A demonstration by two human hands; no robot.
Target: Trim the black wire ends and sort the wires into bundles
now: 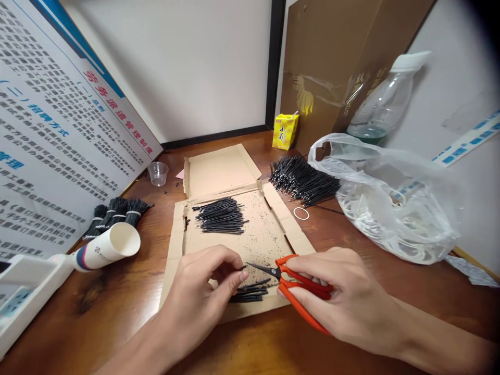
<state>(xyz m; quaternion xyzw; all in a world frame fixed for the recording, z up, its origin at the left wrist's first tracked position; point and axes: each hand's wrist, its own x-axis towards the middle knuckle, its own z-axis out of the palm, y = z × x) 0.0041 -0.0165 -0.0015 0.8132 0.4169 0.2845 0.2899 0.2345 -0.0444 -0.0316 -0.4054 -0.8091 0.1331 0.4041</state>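
Note:
Between the thumb and index finger of my left hand is a thin black piece, its end just showing at the fingertips. My right hand grips orange-handled scissors, their dark blades pointing left, close to that end. Below my left fingertips lies a small group of short black wires on the open cardboard box. Farther back on the cardboard rests a larger pile of black wires. Small dark scraps are scattered over the cardboard.
A big heap of black wires and a white ring lie right of the box, beside a plastic bag and bottle. A yellow drink carton stands behind. Leftward are banded bundles, a paper cup and a clear cup.

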